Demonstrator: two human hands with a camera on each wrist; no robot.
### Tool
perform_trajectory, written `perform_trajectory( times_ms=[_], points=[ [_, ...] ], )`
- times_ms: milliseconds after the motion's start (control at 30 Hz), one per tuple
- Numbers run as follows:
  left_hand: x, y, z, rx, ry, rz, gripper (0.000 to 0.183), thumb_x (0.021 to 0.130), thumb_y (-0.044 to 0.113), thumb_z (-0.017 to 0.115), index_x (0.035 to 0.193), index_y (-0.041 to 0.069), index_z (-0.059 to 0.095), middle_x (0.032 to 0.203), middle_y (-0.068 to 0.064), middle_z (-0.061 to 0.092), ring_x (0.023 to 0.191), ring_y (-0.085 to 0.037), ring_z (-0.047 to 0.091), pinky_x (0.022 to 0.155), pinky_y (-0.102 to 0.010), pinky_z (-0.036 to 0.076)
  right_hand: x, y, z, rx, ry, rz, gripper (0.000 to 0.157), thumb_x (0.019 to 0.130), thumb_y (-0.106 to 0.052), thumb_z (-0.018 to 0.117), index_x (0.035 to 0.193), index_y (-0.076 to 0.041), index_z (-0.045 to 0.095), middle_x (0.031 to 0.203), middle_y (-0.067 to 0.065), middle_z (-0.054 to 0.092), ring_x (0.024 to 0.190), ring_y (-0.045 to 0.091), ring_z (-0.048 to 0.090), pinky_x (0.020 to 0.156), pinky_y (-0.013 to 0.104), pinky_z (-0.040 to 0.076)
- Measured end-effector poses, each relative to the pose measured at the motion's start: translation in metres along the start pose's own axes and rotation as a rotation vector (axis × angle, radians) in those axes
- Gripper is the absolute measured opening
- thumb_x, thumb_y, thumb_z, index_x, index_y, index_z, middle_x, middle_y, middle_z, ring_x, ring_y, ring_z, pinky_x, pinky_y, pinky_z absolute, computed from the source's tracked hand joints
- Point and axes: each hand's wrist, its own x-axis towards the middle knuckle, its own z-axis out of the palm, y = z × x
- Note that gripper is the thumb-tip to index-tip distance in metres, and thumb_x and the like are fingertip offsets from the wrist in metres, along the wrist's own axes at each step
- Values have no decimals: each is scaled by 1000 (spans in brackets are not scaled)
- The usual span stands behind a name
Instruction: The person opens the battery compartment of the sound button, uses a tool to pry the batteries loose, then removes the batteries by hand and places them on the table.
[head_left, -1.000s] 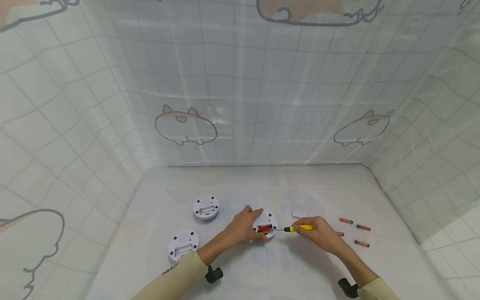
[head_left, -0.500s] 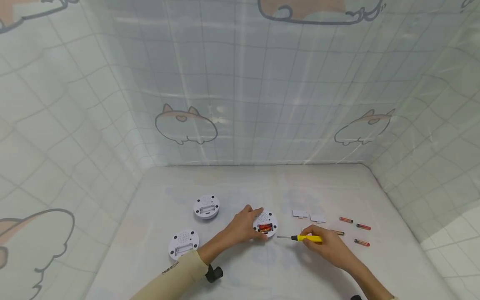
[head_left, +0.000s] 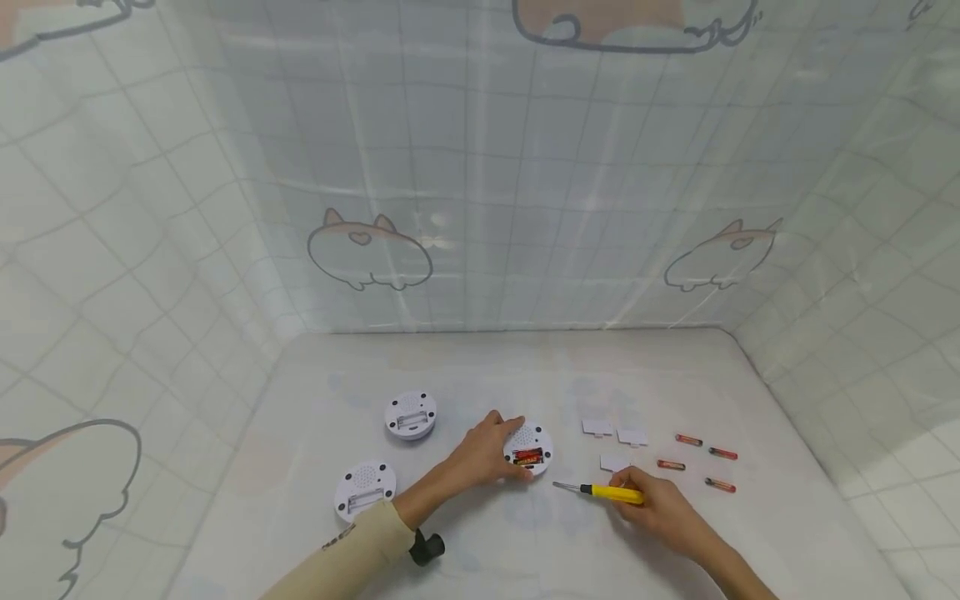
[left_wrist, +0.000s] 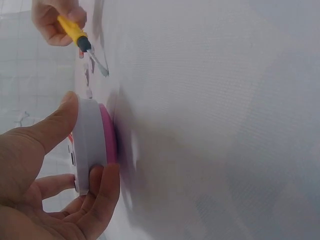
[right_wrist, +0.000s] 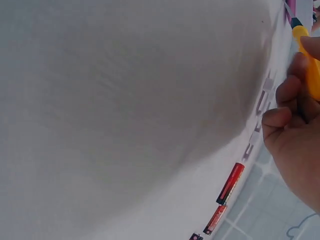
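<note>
My left hand point(head_left: 480, 454) grips a round white device point(head_left: 539, 442) by its edge, thumb on one side and fingers curled round the other. Two red batteries point(head_left: 528, 456) lie in its uncovered battery bay. Seen from the side in the left wrist view, the device has a pink layer point(left_wrist: 109, 135) beneath the white body. To the right, my right hand point(head_left: 663, 510) holds a screwdriver point(head_left: 617, 494) by its yellow handle. The screwdriver's metal shaft point(left_wrist: 99, 63) points left toward the device, its tip apart from it.
Two more round white devices, one farther back point(head_left: 412, 415) and one nearer point(head_left: 365, 490), lie at left with vacant battery bays. Three white battery covers point(head_left: 597, 427) are right of the held device. Several loose red batteries point(head_left: 671, 465) lie farther right. Patterned sheeting point(head_left: 495, 208) encloses the table.
The right hand has drawn the screwdriver away from the battery bay, toward the right and nearer the body, uncovering the battery covers. The left hand and its device stay in place.
</note>
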Motion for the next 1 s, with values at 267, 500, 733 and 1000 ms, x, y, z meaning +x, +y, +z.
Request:
perform_trajectory(
  times_ms=[267,500,733,1000],
  points=[
    [-2,2,-1,8,-3,-6,96,68,50,90,150,20,50,120,-8,53,88,-17,49,73,-32,44,2,1,7,-156,2,39,20,82,-25,83,98,-21,71,90,-9,61,79,14,52,72,27,48],
    [-2,2,-2,11,0,-5,95,69,50,90,150,20,50,117,-7,53,88,-17,48,73,-31,42,3,1,9,-246,7,53,20,81,-28,85,94,-26,71,84,-11,56,77,12,49,70,25,45],
    [-2,0,0,6,5,-3,95,68,49,91,150,20,50,117,-7,53,87,-17,49,72,-30,42,2,1,10,-256,18,53,20,80,-28,85,93,-28,70,84,-12,57,78,11,50,73,27,46],
    [-2,0,0,1,7,4,96,68,49,91,150,20,50,116,-7,53,86,-17,48,70,-29,41,4,0,8,-289,24,3,25,79,-36,85,96,-29,69,84,-15,55,78,8,49,72,25,46]
  ],
)
